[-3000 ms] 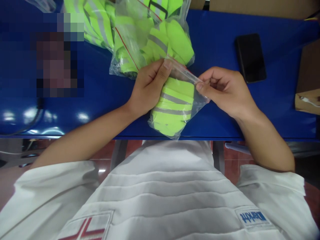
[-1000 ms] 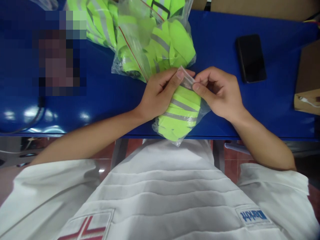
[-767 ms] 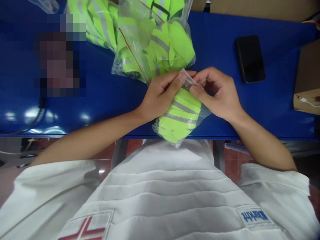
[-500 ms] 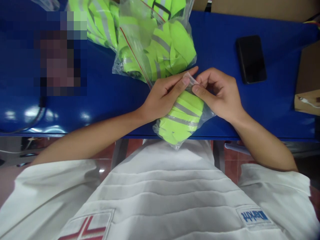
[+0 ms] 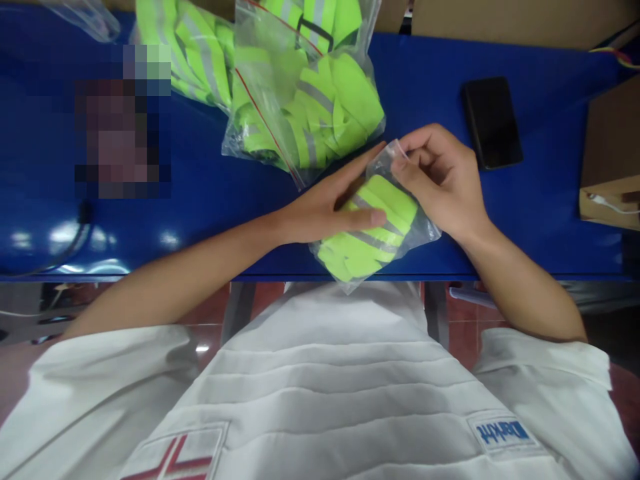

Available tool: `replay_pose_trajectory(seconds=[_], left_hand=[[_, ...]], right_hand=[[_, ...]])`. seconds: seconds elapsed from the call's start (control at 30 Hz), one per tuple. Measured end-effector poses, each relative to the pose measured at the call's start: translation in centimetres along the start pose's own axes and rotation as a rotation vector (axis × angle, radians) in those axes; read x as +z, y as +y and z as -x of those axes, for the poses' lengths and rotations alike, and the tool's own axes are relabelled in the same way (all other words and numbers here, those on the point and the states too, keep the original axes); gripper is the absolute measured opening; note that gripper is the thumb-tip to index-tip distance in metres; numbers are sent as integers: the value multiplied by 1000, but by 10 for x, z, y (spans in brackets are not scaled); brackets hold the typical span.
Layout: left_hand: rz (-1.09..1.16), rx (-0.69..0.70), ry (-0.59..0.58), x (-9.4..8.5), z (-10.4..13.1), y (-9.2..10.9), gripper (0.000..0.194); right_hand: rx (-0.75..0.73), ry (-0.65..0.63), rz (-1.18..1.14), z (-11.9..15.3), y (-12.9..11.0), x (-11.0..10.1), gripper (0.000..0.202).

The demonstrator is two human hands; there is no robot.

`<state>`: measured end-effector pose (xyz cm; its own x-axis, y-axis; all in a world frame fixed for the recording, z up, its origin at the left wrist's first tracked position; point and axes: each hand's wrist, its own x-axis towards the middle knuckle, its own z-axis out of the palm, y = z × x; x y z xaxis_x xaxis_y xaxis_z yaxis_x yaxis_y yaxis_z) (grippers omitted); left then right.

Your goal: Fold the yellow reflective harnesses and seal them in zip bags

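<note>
My right hand (image 5: 445, 180) pinches the bag (image 5: 380, 245) near its top; my left hand (image 5: 320, 212) clasps its side, thumb across the front, fingers behind. Bag (folded neon fabric (image 5: 393, 195) inside) is over the near edge of the table (image 5: 540, 220), more bags (image 5: 345, 100) just beyond.

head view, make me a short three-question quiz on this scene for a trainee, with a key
1. Multiple choice: which part lies across the front of the small clear bag?
a) right wrist
b) left thumb
c) left elbow
2. True or false: the black phone-like device lies on the blue tabletop.
3. Fill in: the yellow-green bundle inside that bag has ____ stripes.

Key: 1. b; 2. true; 3. grey
</note>
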<state>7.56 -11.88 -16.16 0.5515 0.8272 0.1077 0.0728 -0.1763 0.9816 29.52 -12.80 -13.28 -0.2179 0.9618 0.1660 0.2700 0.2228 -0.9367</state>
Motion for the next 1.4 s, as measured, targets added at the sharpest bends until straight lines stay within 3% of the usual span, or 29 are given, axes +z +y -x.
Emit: replay_pose_trajectory(seconds=[0.07, 0.13, 0.23, 0.37, 0.53, 0.6, 0.7, 0.87, 1.0, 1.1, 1.17, 1.23, 1.4], left_hand=[[20, 30, -164, -2, 0, 4, 93], [30, 28, -228, -2, 0, 8, 93], [64, -18, -225, -2, 0, 9, 92], [84, -21, -235, -8, -1, 3, 99], [104, -45, -288, -18, 2, 7, 119], [95, -43, -271, -19, 4, 9, 116], [72, 24, -151, -15, 7, 8, 97], [-68, 174, 182, -23, 5, 11, 88], [-600, 478, 565, -59, 3, 40, 72], [-933, 514, 711, -88, -2, 59, 58], [-1063, 415, 655, -99, -6, 58, 67], [-1149, 327, 511, -101, -9, 47, 77], [-1230, 354, 309, -89, 3, 19, 53]], right_hand=[[-13, -4, 26, -1, 1, -1, 40], [-59, -4, 54, -1, 3, -2, 40], [-93, 28, 20, -1, 5, 0, 40], [-32, 138, -50, -2, 5, -1, 43], [-51, 313, -148, -5, -7, -14, 27], [-81, 383, -169, -6, -10, -21, 29], [-47, 425, -287, -11, -10, -31, 41], [69, 324, -445, -21, -3, -38, 59], [106, 261, -386, -22, 6, -29, 65], [78, 179, -188, -20, 16, -18, 62], [34, 119, -51, -19, 22, -13, 57], [-11, 63, 50, -16, 27, -10, 50], [-166, -190, 355, -8, 27, -8, 29]])
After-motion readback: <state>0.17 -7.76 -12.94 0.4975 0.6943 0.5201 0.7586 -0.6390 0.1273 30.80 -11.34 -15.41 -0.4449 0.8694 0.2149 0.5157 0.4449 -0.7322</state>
